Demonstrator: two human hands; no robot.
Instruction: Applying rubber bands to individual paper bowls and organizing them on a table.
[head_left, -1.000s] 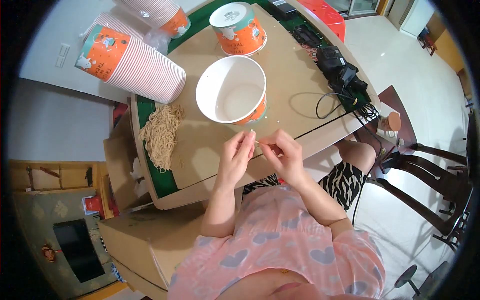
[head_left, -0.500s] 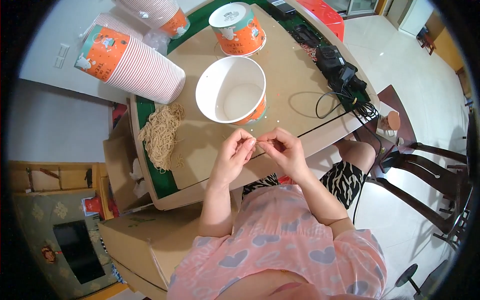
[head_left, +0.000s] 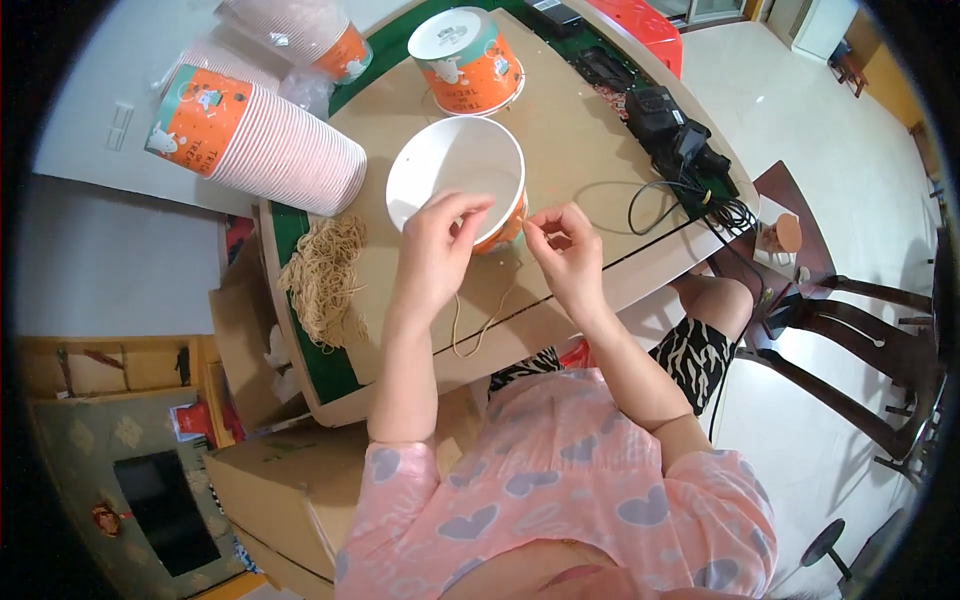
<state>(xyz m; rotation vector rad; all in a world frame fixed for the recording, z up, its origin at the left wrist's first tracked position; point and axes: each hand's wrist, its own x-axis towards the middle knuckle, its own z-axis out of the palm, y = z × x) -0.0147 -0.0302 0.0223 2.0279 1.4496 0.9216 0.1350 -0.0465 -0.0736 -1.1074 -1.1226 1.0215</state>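
Note:
An open paper bucket [head_left: 450,170], white inside and orange outside, stands on the brown cardboard-covered table [head_left: 570,140]. My left hand [head_left: 438,250] rests against the bucket's near rim, fingers pinched on a thin tan string [head_left: 470,325] that loops down over the table. My right hand [head_left: 565,250] is just right of the bucket, thumb and finger pinched on the string's other end by the bucket's wall.
A sleeve of stacked paper buckets [head_left: 250,145] lies at the back left, another stack [head_left: 300,30] behind it. An upturned bucket [head_left: 465,60] stands at the back. A bundle of tan strings [head_left: 325,275] lies left. Black devices and cables [head_left: 675,140] sit right. Cardboard boxes [head_left: 270,490] and a chair [head_left: 850,340] flank me.
Both hands have moved up from the table's near part to the open bucket's rim, carrying the string with them; it now hangs in a loop below.

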